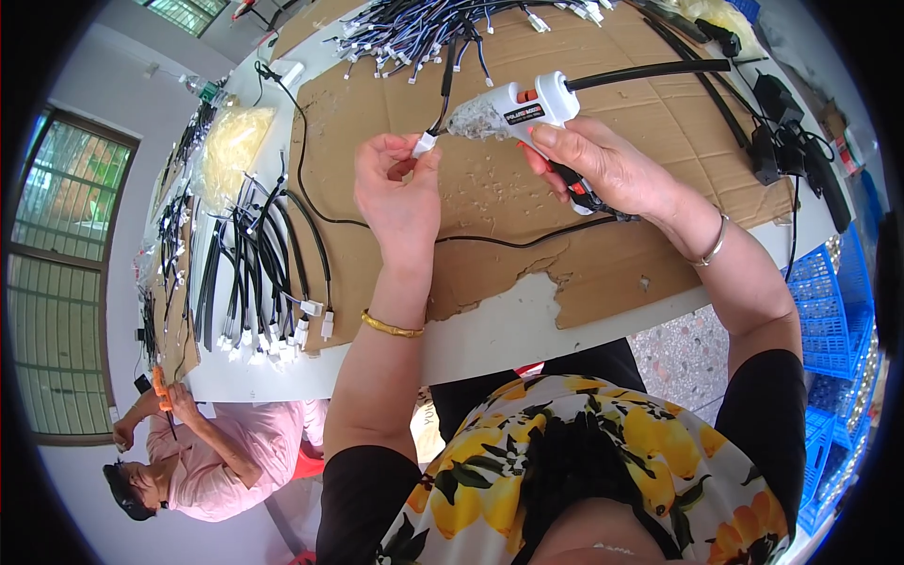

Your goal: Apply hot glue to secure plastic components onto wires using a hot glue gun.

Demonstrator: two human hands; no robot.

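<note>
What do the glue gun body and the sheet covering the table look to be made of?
Glue gun: apparently white moulded plastic, smooth with a slight sheen, orange trigger. Sheet: brown corrugated cardboard, matte, with torn, ragged edges and peeled patches.

This looks like a small assembly workshop for wiring. The white counter (490,325) is covered with torn cardboard sheets (621,141) and carries rows of black cable leads with white plug connectors (268,282), plus a large loose heap of the same (424,28). A hot glue gun (523,105) is in use. Stacked blue plastic crates (833,311) stand alongside, and another person (202,461) works at the counter's end, probably on similar leads.
</note>
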